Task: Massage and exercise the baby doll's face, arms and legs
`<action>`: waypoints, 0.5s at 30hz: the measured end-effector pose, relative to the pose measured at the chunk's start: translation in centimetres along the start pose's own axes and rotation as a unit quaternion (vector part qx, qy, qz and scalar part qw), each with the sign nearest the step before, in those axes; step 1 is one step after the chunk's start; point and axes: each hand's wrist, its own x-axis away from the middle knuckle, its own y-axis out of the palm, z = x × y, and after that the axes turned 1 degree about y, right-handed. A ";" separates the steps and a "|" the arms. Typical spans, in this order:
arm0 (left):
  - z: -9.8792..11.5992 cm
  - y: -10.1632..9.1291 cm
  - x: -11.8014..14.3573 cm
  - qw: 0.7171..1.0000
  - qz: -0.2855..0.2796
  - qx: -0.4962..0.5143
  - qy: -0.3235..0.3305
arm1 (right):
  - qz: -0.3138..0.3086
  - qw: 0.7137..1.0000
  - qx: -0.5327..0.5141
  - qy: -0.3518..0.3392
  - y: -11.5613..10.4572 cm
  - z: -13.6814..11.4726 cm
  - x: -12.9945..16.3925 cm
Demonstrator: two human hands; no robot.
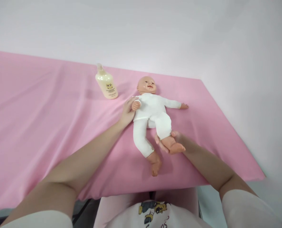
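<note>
A baby doll [152,106] in a white suit lies on its back, its head towards the far edge and its bare feet towards me. My left hand [128,110] is against the doll's side and arm at the left, its fingers reaching up to the shoulder. The doll's small hand partly covers my fingers there. Under the doll's leg on the right, my right hand [176,136] is wrapped round the lower part, with fingers showing on one side and the thumb on the other. That leg is bent and lifted a little. The other leg lies stretched out.
Pink cloth [48,104] with some creases covers the table. A pale yellow pump bottle [107,85] stands to the left of the doll's head. Behind and to the right is a white wall [141,31]. The table's near edge is close to my body.
</note>
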 end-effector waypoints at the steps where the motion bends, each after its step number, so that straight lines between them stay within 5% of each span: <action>1: 0.1 -0.1 0.0 1.000 -0.014 -0.023 0.014 | 0.057 0.998 0.005 -0.036 0.1 -0.2 -0.1; 4: 0.4 -0.4 0.2 0.997 -0.039 -0.065 0.035 | 0.255 0.960 -0.014 -0.112 0.1 -1.0 -0.7; 7: 0.2 -0.4 0.2 0.996 -0.043 -0.071 0.041 | 0.362 0.924 -0.057 -0.106 0.2 -1.6 -1.3; 15: -1.3 0.3 -0.4 0.995 0.017 0.056 -0.077 | 0.347 0.936 -0.005 -0.064 0.7 -1.1 -1.2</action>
